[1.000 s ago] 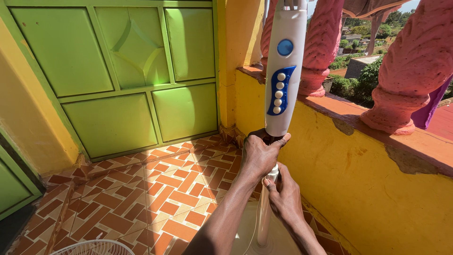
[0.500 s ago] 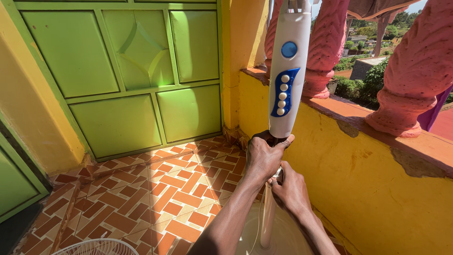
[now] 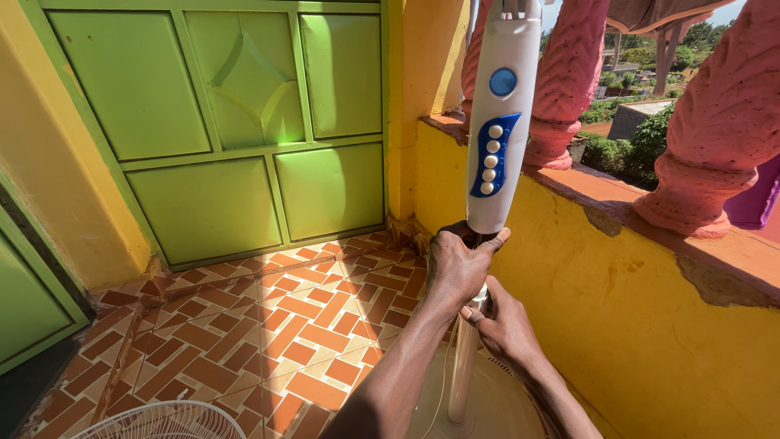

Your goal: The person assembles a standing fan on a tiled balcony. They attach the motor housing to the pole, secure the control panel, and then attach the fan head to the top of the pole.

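Left hand (image 3: 457, 268) stays clamped round the collar under the fan column (image 3: 497, 122) at 12 o'clock; right hand (image 3: 505, 329) has crept up the pole (image 3: 465, 370), gripping it just below. Column unmoved: adjustment continues.

The fan's control column (image 3: 497, 122) stands upright on its pole (image 3: 463, 374), which rises from the round base (image 3: 504, 406) on the tiled floor (image 3: 268, 325). The low wall (image 3: 617, 301) runs to its right, balusters (image 3: 715, 122) on top. The door (image 3: 236, 122) lies behind and left. A fan grille (image 3: 162, 423) lies on the floor, lower left.
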